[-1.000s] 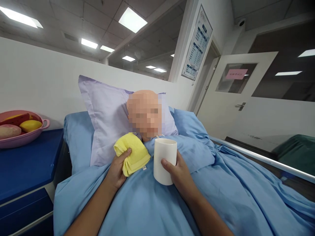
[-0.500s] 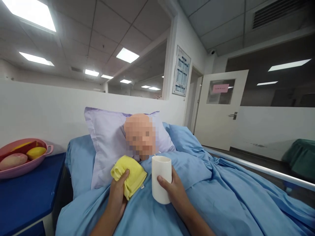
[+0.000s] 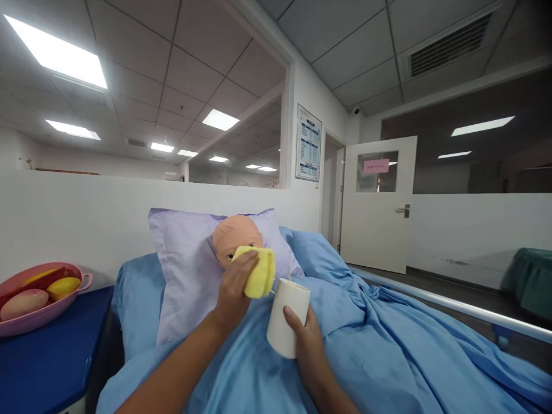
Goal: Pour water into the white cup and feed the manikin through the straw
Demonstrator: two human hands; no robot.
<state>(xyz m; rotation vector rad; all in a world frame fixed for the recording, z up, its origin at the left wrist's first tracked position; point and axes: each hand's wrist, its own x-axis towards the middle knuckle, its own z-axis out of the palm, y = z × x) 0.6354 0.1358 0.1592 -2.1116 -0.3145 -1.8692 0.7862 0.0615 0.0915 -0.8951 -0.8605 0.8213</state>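
My left hand [image 3: 233, 290] grips a folded yellow cloth [image 3: 259, 272] and presses it against the lower part of a manikin's head [image 3: 233, 237]. The manikin lies on a lilac pillow [image 3: 185, 270] under a blue blanket [image 3: 366, 345]. My right hand [image 3: 302, 339] is wrapped around a white cup [image 3: 287, 313], held upright just below the cloth, over the manikin's chest. A thin straw or spoon handle pokes out of the cup's rim.
A pink bowl of fruit [image 3: 64, 302] sits on a blue bedside cabinet [image 3: 47, 356] at the left. A metal bed rail [image 3: 457, 305] runs along the right side. A white door [image 3: 379, 207] stands ajar behind the bed.
My left hand lifted the yellow cloth from the manikin's chest up to its face. The cup stayed about where it was. The camera tilted upward.
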